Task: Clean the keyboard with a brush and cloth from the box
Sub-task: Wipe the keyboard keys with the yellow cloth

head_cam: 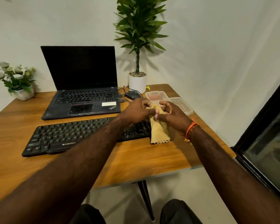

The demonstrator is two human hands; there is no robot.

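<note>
One keyboard point(87, 135) on tabletop point(136, 159), long axis left-right. One cloth point(159, 133) hanging downward, pinched by left hand point(136, 113) and right hand point(172, 114). One box point(155, 95), far right.

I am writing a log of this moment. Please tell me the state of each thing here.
Laptop: lid open, screen dark.
Box: open, lid beside it.
Cloth: held by both hands, hanging down.
Keyboard: flat on table.
Left hand: gripping cloth.
Right hand: gripping cloth.

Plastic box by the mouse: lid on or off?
Off. The box sits open, its clear lid lying flat on the table beside it.
</note>
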